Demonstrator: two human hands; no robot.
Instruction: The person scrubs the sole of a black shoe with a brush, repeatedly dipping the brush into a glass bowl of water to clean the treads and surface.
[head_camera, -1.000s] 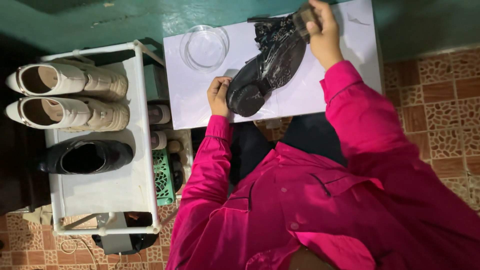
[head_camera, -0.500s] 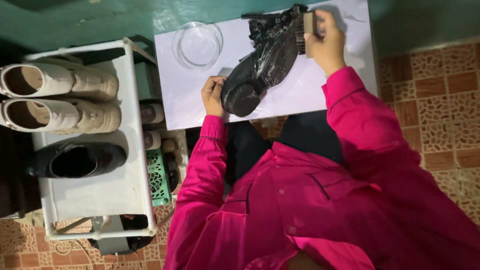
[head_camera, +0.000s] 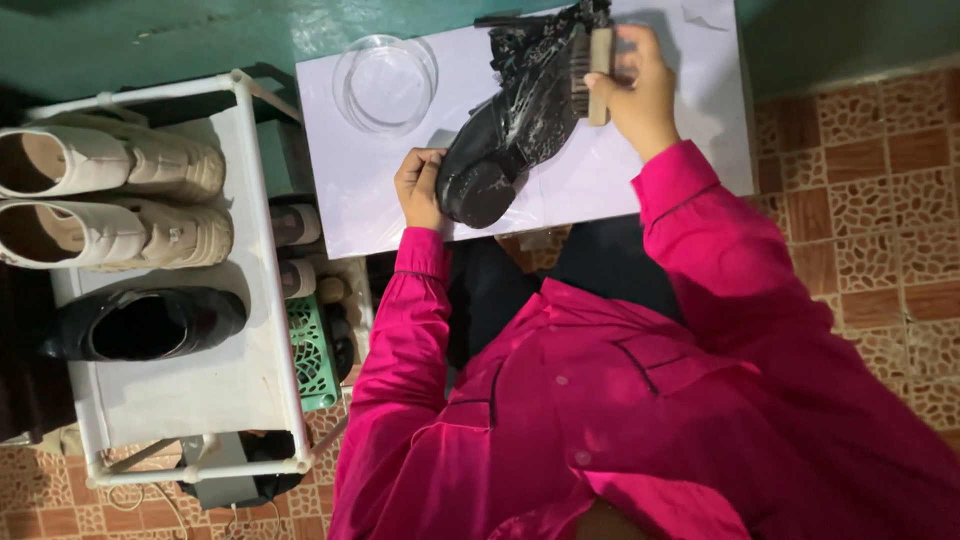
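A wet black shoe lies on a white table, its heel toward me. My left hand grips the heel end at the table's near edge. My right hand holds a wooden-backed brush, its bristles pressed against the shoe's upper side near the laces. Both arms wear bright pink sleeves.
A round clear glass bowl sits on the table's far left. To the left stands a white shoe rack with two cream boots and a black shoe. More shoes and a green basket sit on lower shelves. Patterned floor tiles lie to the right.
My right hand has slid the brush along the shoe's upper, from its far end toward the middle. My left hand keeps its hold on the heel. The view has shifted slightly.
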